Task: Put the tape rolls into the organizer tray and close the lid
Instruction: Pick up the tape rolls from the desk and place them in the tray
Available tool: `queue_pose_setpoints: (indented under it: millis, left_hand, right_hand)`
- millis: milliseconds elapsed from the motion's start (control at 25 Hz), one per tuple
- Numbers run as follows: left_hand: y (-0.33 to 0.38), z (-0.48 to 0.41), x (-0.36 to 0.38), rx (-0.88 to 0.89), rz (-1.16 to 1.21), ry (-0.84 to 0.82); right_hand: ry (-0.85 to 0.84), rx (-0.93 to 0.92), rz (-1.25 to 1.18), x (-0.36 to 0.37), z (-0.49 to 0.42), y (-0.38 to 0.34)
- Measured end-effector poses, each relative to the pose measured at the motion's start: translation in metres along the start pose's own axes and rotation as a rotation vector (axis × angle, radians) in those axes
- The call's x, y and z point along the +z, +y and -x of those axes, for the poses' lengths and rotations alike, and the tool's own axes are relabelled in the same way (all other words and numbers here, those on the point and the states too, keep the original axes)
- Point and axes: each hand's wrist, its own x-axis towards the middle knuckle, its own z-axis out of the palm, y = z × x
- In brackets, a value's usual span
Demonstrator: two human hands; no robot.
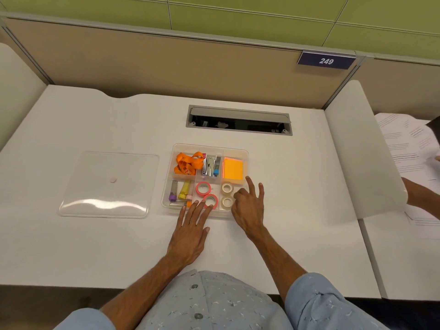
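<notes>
A clear organizer tray [246, 155] sits mid-desk. Its front compartments hold two pink tape rolls [203, 188] [210, 201] and two beige tape rolls [227, 188] [227, 202]. My left hand [190, 231] lies flat with fingers spread, its fingertips touching the nearer pink roll at the tray's front edge. My right hand [250, 206] hovers at the tray's front right corner beside the beige rolls, fingers apart and holding nothing. The clear lid [107, 184] lies flat on the desk to the left of the tray, apart from it.
The tray also holds an orange lanyard [188, 161], a stapler [209, 166], orange sticky notes [233, 168] and highlighters [183, 189]. An open cable slot [238, 120] lies behind the tray. Papers [404, 144] and another person's arm [421, 194] are at the right.
</notes>
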Motion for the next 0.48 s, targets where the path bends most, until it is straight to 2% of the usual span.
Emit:
queue_pose_setpoints:
  millis: [480]
  left_hand:
    - [0.0018,-0.0019,0.0005,0.002,-0.005,0.008]
  right_hand:
    - [-0.029,-0.042,-0.070,-0.0007,0.0031,-0.0014]
